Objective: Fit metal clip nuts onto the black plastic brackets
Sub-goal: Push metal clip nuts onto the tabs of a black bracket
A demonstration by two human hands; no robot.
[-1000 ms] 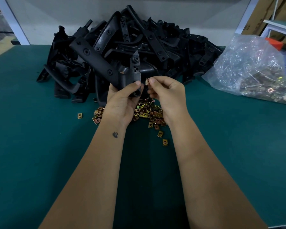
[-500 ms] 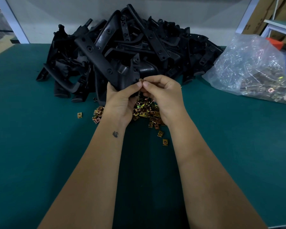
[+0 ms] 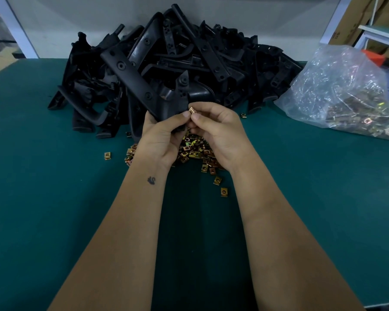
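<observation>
Legible text: none. Dark printed marks on cardboard box (image 3: 343, 30), upper right: too small and blurred to read. Small dark swan-shaped tattoo (image 3: 151, 180) on left forearm: a figure, no lettering. No readable labels, brands or numbers on black brackets (image 3: 189, 52), clip nuts (image 3: 195, 151) or plastic bag (image 3: 346, 90).

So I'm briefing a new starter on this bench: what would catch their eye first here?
First, the big heap of black plastic brackets at the back of the green table. Next, mid-frame, the left hand grips one black bracket while the right hand pinches a small brass-coloured metal clip nut at its edge. Loose clip nuts lie scattered beneath the hands, and a clear plastic bag of more sits at the right.
</observation>
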